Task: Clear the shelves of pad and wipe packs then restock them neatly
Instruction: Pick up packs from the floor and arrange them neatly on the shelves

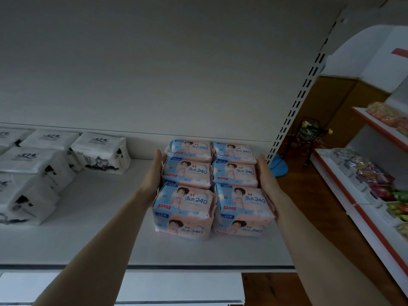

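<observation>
Block of pads [212,188] sits on shelf [99,217], right of wipes [44,164]. L hand [154,171] & R hand [266,175] press its sides, fingers straight, together. Squeeze evenly; shift as one unit, rows square.

place: a shop aisle | slotted upright [295,107] is rising beside a white shelf [99,206] | identical pad packs [187,173] are sitting in rows near white wipe packs [99,153] | red-edged shelves [353,205] are displaying snack packets [373,173]
</observation>
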### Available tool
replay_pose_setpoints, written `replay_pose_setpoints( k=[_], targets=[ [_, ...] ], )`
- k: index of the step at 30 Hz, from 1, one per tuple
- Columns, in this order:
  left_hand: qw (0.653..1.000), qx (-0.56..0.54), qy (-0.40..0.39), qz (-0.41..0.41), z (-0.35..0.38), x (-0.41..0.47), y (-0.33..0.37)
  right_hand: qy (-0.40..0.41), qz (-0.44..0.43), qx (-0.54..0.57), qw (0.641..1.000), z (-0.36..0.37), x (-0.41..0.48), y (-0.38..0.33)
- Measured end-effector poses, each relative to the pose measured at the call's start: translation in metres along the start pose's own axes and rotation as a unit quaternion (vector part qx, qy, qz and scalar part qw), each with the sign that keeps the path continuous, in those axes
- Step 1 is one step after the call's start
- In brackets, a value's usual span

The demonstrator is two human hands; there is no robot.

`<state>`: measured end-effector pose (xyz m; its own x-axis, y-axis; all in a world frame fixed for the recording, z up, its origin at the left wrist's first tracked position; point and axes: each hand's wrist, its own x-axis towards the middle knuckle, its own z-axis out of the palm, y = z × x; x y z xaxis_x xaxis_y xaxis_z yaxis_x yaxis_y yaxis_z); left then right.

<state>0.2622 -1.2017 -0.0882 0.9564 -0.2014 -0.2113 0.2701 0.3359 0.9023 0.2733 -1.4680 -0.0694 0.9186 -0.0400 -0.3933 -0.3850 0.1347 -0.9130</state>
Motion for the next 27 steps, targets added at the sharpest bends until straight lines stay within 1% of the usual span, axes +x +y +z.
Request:
replay_pose_setpoints(
  k=[3, 5, 9, 11, 13, 15, 16, 18, 20, 22, 24, 27],
  targets=[
    [0.999, -0.017, -0.02, -0.029, 0.007, -0.001, -0.001, 0.006, -0.009, -0.023, 1.0, 0.003, 0.002, -0.001],
    [0.999, -0.016, -0.024, -0.031, 0.009, -0.001, -0.001, 0.002, -0.006, -0.029, 1.0, 0.005, 0.001, -0.002],
    [0.999, 0.026, 0.023, 0.014, 0.002, -0.017, 0.0, -0.009, 0.001, -0.028, 1.0, -0.005, -0.013, -0.001],
    [0.994, 0.077, 0.066, 0.027, -0.005, -0.032, -0.003, -0.001, -0.005, -0.029, 1.0, -0.012, -0.026, 0.002],
    [0.991, 0.072, 0.101, 0.049, -0.007, -0.055, -0.012, 0.013, -0.022, 0.0, 1.0, -0.015, -0.046, 0.006],
    [0.992, 0.071, 0.087, 0.053, -0.008, -0.08, -0.019, -0.021, -0.052, 0.025, 0.998, -0.019, -0.072, 0.014],
    [0.992, 0.089, 0.078, 0.047, -0.004, -0.089, -0.021, -0.04, -0.066, 0.006, 0.997, -0.019, -0.083, 0.017],
    [0.988, 0.135, 0.038, 0.063, 0.004, -0.107, -0.024, -0.077, -0.104, -0.053, 0.99, -0.019, -0.102, 0.026],
    [0.98, 0.179, 0.029, 0.084, 0.008, -0.111, -0.035, -0.092, -0.143, -0.089, 0.981, -0.016, -0.113, 0.033],
    [0.961, 0.244, 0.078, 0.107, 0.016, -0.109, -0.042, -0.103, -0.195, -0.131, 0.967, -0.009, -0.116, 0.037],
    [0.942, 0.276, 0.143, 0.124, 0.019, -0.108, -0.047, -0.072, -0.222, -0.173, 0.957, -0.007, -0.113, 0.039],
    [0.932, 0.278, 0.195, 0.124, 0.023, -0.11, -0.048, -0.05, -0.209, -0.191, 0.958, -0.015, -0.104, 0.038]
  ],
)
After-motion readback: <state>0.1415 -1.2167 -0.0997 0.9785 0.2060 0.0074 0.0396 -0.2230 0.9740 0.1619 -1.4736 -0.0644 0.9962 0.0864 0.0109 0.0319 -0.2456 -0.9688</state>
